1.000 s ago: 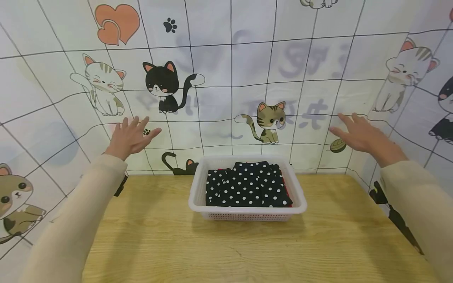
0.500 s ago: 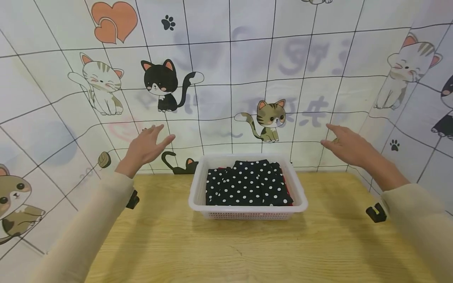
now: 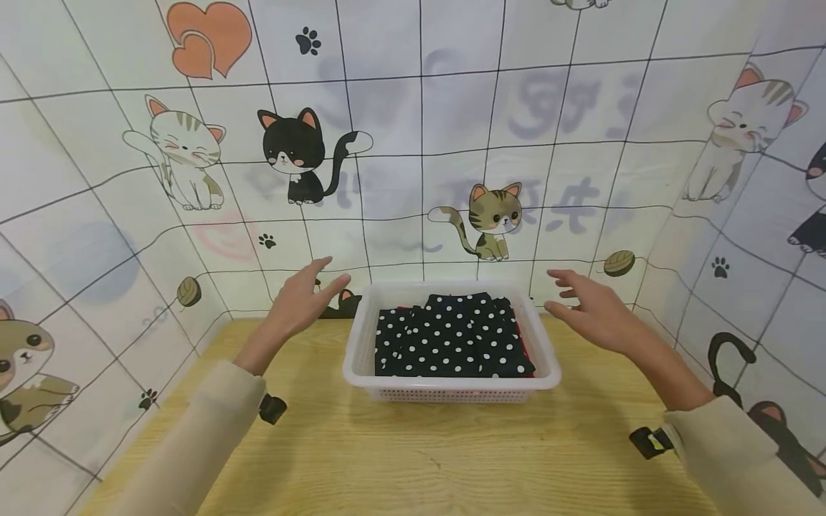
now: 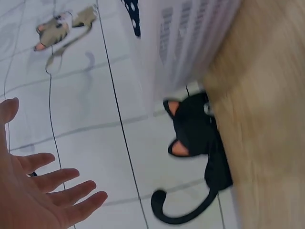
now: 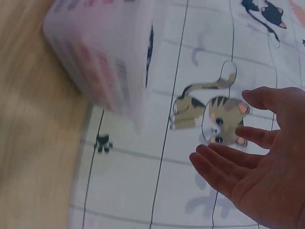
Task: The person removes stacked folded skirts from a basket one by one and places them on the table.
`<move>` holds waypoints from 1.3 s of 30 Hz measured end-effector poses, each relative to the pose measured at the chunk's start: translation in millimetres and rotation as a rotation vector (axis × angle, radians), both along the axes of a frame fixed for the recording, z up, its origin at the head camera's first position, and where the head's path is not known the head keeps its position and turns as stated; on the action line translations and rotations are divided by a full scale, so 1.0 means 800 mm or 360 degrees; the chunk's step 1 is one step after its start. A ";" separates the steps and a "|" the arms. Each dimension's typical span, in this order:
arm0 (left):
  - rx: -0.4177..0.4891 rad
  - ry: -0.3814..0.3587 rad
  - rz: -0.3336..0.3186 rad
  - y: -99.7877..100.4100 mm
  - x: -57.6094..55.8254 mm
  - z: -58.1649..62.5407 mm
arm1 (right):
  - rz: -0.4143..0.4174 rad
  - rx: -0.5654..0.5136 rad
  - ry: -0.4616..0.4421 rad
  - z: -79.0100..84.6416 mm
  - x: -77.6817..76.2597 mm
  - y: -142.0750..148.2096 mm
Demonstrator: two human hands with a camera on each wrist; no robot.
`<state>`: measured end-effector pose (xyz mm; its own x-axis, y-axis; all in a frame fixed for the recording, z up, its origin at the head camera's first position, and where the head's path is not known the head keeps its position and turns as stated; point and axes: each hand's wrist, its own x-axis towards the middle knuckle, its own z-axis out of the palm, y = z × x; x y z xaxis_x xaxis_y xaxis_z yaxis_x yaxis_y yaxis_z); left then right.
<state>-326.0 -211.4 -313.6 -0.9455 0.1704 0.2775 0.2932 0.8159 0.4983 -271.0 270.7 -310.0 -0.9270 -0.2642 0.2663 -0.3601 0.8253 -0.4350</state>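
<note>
Basket [image 3: 452,384] holding dotted cloth [image 3: 452,337] sits on your tabletop [image 3: 426,459], apparently close to the wall [image 3: 393,190]; your left hand [image 3: 297,306] and right hand [image 3: 595,315] flank it, fingers loosely spread, tabletop stretching in front.

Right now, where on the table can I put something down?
The biggest bare patch of wood-grain tabletop is in front of the white plastic basket, between the left sleeve and right sleeve. Smaller bare strips lie on either side, between the basket and each sleeve. Inside the basket it's crowded: black polka-dot fabric fills most of it.
</note>
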 end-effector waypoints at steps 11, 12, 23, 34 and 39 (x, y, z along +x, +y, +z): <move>0.0410 -0.0084 -0.0163 0.079 0.029 -0.046 | 0.0042 -0.0324 -0.0186 -0.043 0.017 -0.060; 0.0442 -0.0110 -0.0170 0.085 0.031 -0.051 | 0.0044 -0.0346 -0.0215 -0.044 0.017 -0.064; 0.0908 -0.0475 -0.0024 0.135 0.033 -0.083 | -0.0060 -0.0408 -0.0563 -0.053 0.006 -0.082; 0.1224 -0.0805 0.0079 0.143 0.021 -0.088 | -0.0129 -0.0514 -0.0682 -0.059 -0.009 -0.091; 0.1277 -0.0901 0.0081 0.136 0.019 -0.088 | -0.0126 -0.0641 -0.0678 -0.068 -0.018 -0.090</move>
